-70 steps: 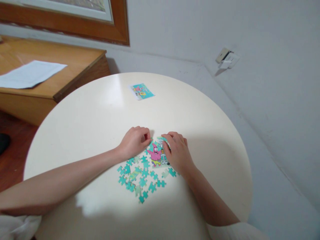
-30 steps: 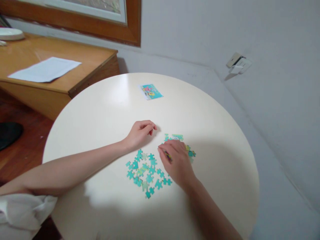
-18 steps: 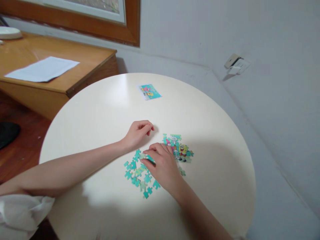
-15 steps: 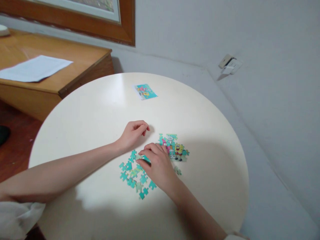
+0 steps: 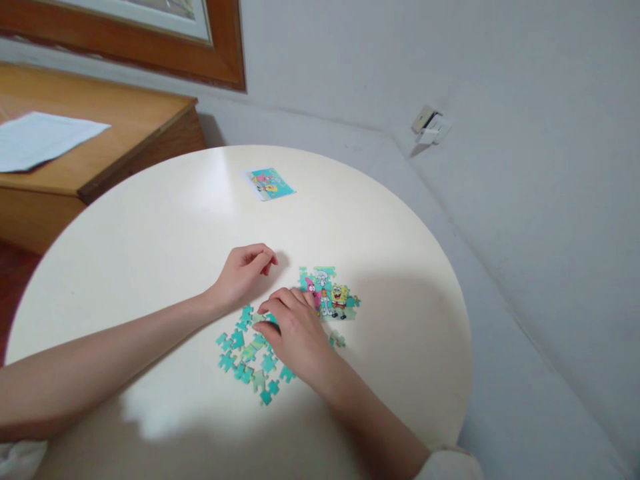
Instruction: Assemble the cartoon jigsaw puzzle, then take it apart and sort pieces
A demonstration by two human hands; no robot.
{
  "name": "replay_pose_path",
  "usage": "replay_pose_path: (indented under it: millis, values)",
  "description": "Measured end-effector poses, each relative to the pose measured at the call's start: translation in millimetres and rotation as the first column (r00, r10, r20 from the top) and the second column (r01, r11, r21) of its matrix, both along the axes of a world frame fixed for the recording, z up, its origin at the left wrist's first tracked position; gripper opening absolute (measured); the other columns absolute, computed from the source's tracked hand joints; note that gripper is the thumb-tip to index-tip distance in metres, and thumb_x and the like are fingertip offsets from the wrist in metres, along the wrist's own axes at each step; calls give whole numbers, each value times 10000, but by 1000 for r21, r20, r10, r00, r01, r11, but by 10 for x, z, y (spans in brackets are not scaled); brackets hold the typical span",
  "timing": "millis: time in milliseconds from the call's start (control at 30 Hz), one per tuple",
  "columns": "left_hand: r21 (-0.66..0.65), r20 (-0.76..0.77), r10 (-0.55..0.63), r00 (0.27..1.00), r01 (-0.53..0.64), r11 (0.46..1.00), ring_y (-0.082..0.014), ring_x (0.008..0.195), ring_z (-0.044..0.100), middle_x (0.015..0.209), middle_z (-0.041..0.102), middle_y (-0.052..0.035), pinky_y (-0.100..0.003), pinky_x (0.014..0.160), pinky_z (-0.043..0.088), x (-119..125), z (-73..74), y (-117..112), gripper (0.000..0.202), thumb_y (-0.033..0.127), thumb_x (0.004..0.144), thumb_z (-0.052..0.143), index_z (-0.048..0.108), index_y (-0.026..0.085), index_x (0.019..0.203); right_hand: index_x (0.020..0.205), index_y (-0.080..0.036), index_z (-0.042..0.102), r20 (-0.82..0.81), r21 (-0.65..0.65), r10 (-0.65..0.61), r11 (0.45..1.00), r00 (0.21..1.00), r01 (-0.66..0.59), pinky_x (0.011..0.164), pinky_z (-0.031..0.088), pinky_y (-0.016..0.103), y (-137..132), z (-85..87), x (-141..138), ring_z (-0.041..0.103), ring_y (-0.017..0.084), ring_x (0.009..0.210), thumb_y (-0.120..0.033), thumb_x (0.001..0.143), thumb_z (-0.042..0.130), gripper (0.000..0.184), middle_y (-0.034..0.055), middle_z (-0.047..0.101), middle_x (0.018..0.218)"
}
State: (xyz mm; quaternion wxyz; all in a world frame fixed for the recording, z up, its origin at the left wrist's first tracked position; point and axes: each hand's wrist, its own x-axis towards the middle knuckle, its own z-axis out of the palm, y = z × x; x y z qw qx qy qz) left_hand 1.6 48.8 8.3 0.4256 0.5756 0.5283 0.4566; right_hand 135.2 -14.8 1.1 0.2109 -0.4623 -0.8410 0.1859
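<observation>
Puzzle (image 5: 339,303), partly assembled: laid on white table (image 5: 400,360), right of loose pieces (image 5: 245,372). Right hand (image 5: 296,328): placed over pieces, thumb and forefinger slightly parted; whether one is gripped cannot be told. Left hand (image 5: 243,273): loosely curled, contents hidden. Picture card (image 5: 273,185): placed toward far edge.

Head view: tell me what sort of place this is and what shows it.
An indoor room, perhaps in a home, though an office or school is possible. A wood-framed window beside a plain wall shows the room; the cartoon puzzle on the white table hints at leisure.
</observation>
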Motion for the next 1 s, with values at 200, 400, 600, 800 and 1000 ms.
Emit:
replay_pose_path:
  millis: [200, 400, 600, 800, 1000]
  values:
    - [1, -9, 5, 1000, -5, 1000, -106, 496, 416, 477, 466, 27, -231, 506, 321, 1, 11, -5, 236, 342, 674, 483, 582, 153, 572, 938, -212, 649, 32, 52, -2, 999, 999, 0, 797, 330, 341, -33, -26, -25, 506, 194, 912, -288, 808, 649, 151, 37, 623, 921]
    - [11, 0, -3, 1000, 3, 1000, -105, 493, 418, 475, 464, 28, -233, 506, 324, -8, 1, -3, 241, 348, 671, 480, 581, 153, 572, 904, -236, 675, 17, 66, 17, 998, 1000, -18, 788, 327, 335, -23, -21, -6, 500, 185, 888, -290, 813, 641, 111, 25, 617, 898]
    - [9, -10, -3, 1000, 3, 1000, -103, 489, 415, 471, 462, 33, -234, 505, 324, -8, 6, -8, 246, 349, 676, 474, 582, 151, 576, 836, -192, 608, -39, 66, -24, 997, 999, 27, 781, 333, 320, -22, -55, -8, 533, 182, 859, -268, 793, 662, 103, 22, 640, 868]
    - [14, -9, -10, 1000, 10, 1000, -101, 488, 410, 477, 462, 36, -234, 510, 326, -6, 5, -11, 251, 353, 683, 469, 580, 152, 581, 740, -201, 574, -228, 103, 55, 994, 972, -32, 797, 363, 306, -7, -47, 65, 579, 130, 725, -147, 818, 597, 97, -27, 652, 713]
    - [-2, -10, -26, 1000, 26, 1000, -109, 501, 435, 478, 473, 33, -238, 528, 343, -2, 12, -11, 242, 344, 684, 460, 582, 156, 593, 774, -209, 612, -639, -252, -385, 923, 666, 292, 648, 486, 270, 199, 22, 374, 637, 140, 663, -242, 743, 611, 46, -9, 680, 715]
